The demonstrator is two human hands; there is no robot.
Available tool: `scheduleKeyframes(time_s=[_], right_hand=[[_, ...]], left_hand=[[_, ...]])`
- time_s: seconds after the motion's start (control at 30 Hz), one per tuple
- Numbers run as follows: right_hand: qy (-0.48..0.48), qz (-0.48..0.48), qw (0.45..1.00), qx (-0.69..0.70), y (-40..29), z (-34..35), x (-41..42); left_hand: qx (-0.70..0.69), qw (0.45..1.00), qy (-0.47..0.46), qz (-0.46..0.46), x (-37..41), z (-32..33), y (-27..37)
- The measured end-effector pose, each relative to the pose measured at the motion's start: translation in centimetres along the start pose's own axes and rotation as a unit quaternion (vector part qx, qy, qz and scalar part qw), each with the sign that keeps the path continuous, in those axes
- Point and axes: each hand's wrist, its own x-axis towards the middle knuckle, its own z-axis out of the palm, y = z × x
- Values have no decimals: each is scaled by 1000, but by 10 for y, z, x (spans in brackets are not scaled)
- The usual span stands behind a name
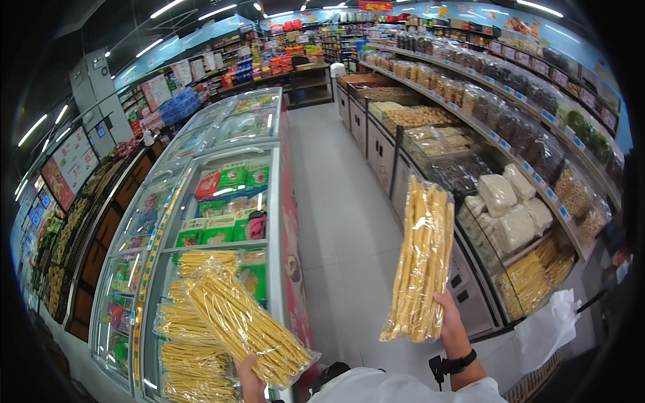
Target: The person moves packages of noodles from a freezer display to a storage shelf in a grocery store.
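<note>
My left hand (248, 375) grips the lower part of a clear plastic bag of long yellow dried sticks (247, 322), tilted over the chest freezer. Under and beside it, several similar bags (194, 360) lie on the freezer's glass top. My right hand (447, 312) holds another clear bag of thicker yellow sticks (421, 262), nearly upright above the aisle, by its right edge near the bottom. The sticks look like dried tofu sticks. Most of the fingers of both hands are hidden behind the bags.
Glass-topped chest freezers (274, 201) with green packages run along the left. Glass-fronted bulk food bins (484, 252) line the right, with white bags and yellow sticks inside; bagged dry goods stand on shelves (504, 143) above them. The tiled aisle (332, 201) runs between. A white plastic bag (546, 327) hangs at lower right.
</note>
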Motion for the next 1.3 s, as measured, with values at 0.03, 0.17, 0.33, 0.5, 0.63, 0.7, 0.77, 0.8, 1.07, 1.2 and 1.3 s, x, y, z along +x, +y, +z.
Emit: scheduleKeyframes(time_s=[0.03, 0.17, 0.33, 0.5, 0.63, 0.7, 0.77, 0.8, 1.07, 1.2, 1.3], right_hand=[[8, -17, 1000, 7, -12, -14, -16], [50, -67, 996, 24, -50, -71, -79], [125, -131, 983, 6, -91, -117, -147], [159, -152, 975, 17, -124, -139, -187], [240, -141, 959, 47, -131, -171, -202], [269, -159, 948, 66, -139, -179, -210], [274, -179, 942, 75, -145, -183, -209], [289, -193, 934, 81, -145, -188, -209], [375, -209, 898, 94, -184, -230, -125], [390, -170, 891, 159, -230, -277, -77], [398, -168, 881, 193, -270, -304, -39]], left_hand=[[-13, 1000, -19, 11, -4, 9, -11], [-17, 994, -103, -39, -31, 43, -46], [33, 984, -148, -90, -57, 89, -92], [101, 967, -190, -138, -48, 97, -140], [109, 956, -214, -169, -69, 160, -148], [253, 919, -201, -225, -25, 154, -174], [265, 907, -215, -247, -6, 177, -191], [268, 903, -219, -255, 2, 190, -199], [264, 874, -304, -272, 64, 301, -259], [275, 864, -313, -282, 101, 354, -272], [277, 874, -297, -267, 111, 393, -263]])
